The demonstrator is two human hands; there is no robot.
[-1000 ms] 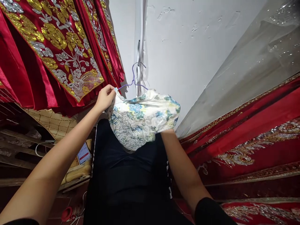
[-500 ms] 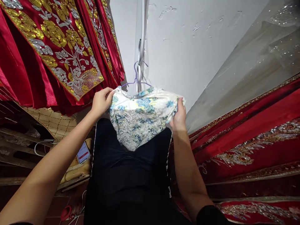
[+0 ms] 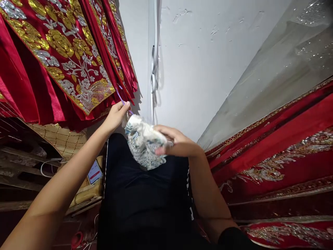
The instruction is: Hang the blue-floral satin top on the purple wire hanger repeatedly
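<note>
A white garment with a blue floral pattern (image 3: 145, 142) is bunched above my dark-clothed lap. My left hand (image 3: 118, 116) is closed on a purple hanger (image 3: 120, 96) at the garment's upper left. Part of the hanger disappears into the cloth. Around the garment's right side, my right hand (image 3: 171, 139) is curled with the thumb below and fingers above, gripping the cloth; it is somewhat blurred.
Red cloth with gold and silver sequins (image 3: 83, 69) hangs at the upper left. Red beaded fabric (image 3: 273, 166) and sheer pale fabric (image 3: 260, 86) fill the right. A lit phone (image 3: 94, 173) lies at lower left beside a white cable (image 3: 43, 166).
The garment was spread wide between both hands and is now gathered up. My right hand has moved left and turned inward. The hanger has tilted left, and my left hand now holds it.
</note>
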